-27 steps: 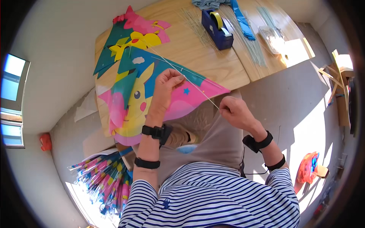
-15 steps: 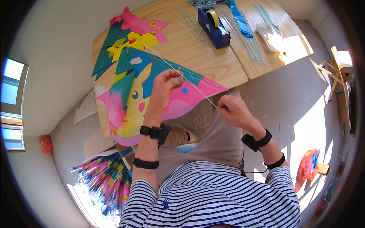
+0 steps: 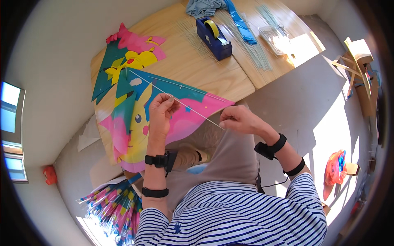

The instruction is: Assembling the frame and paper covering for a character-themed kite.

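Observation:
A thin white rod [image 3: 197, 112] slants across a kite sheet [image 3: 184, 126], which is teal, blue and pink with a yellow cartoon figure. My left hand [image 3: 160, 115] pinches the rod near its middle, above the sheet. At the rod's lower right end, my right hand [image 3: 243, 120] grips it between thumb and fingers. The rod's far end lies over the kite's upper corner. A second slender rod [image 3: 197, 91] runs along the kite's upper edge. Part of the sheet is folded over at left, and its lower edge hangs off the table toward my lap.
On the wooden table [image 3: 213, 78], a blue tape dispenser [image 3: 214, 39] stands beyond the kite, with loose thin rods [image 3: 254, 53] beside it. More kite sheets [image 3: 141, 43] lie at far left. A clear box [image 3: 274, 39] sits far right. Bundled wrapped kites [image 3: 117, 209] are at lower left.
Both hands have brought the rod leftward and nearer to me, so its far end now meets the kite's upper corner. The whole view has also shifted slightly.

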The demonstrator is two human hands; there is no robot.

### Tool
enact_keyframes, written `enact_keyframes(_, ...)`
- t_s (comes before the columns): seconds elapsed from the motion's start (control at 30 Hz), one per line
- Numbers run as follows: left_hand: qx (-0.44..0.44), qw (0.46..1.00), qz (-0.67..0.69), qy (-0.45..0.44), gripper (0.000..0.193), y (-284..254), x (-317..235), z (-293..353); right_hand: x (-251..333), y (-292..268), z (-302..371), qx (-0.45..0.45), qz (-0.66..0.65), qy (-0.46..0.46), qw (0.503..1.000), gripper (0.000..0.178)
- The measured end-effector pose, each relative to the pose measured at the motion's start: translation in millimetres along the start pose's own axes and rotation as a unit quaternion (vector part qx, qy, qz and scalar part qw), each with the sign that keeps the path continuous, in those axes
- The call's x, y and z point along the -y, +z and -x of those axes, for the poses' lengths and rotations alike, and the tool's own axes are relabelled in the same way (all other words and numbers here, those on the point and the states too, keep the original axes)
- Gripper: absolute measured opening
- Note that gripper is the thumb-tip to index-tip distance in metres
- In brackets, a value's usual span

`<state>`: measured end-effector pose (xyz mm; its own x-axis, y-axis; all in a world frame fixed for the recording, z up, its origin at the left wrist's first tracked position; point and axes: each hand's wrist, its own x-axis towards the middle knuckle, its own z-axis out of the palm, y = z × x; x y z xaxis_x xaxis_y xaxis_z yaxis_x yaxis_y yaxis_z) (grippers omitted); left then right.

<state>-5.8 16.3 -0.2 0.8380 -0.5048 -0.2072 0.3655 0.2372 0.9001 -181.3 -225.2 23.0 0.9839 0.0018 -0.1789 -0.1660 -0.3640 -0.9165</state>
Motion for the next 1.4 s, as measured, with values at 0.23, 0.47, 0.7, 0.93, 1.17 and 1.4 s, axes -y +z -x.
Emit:
enact_keyframes(0.23,-0.042,0.999,0.034,0.001,0.002,-9.8,-14.2,33.3,-64.0,-106.6,-132.3,-0.366,0.091,0.007,0.926,0.032)
enact_keyframes(0.47,-0.068,0.997,0.043,-0.012,0.002,-17.1,-18.1,66.4,-63.1,-161.6,-224.6,-0.368,0.135,0.099,0.915,0.024)
enact_keyframes(0.7,-0.077,0.996,0.033,-0.022,0.002,-25.0,-13.5,76.8,-63.3,-157.9,-239.9,-0.372,0.043,0.130,0.918,0.023)
enact_keyframes(0.93,-0.042,0.998,0.017,-0.031,0.003,12.9,-18.0,62.1,-48.2,-161.2,-186.8,-0.312,-0.044,0.068,0.947,0.023)
enact_keyframes(1.17,0.080,0.996,-0.003,-0.049,0.003,74.2,0.7,24.2,-13.8,-94.7,44.0,-0.276,-0.222,0.030,0.935,0.017)
enact_keyframes(1.4,0.178,0.970,-0.009,-0.164,0.003,170.7,58.2,-20.9,-20.5,-36.3,208.7,-0.354,-0.233,0.148,0.893,0.013)
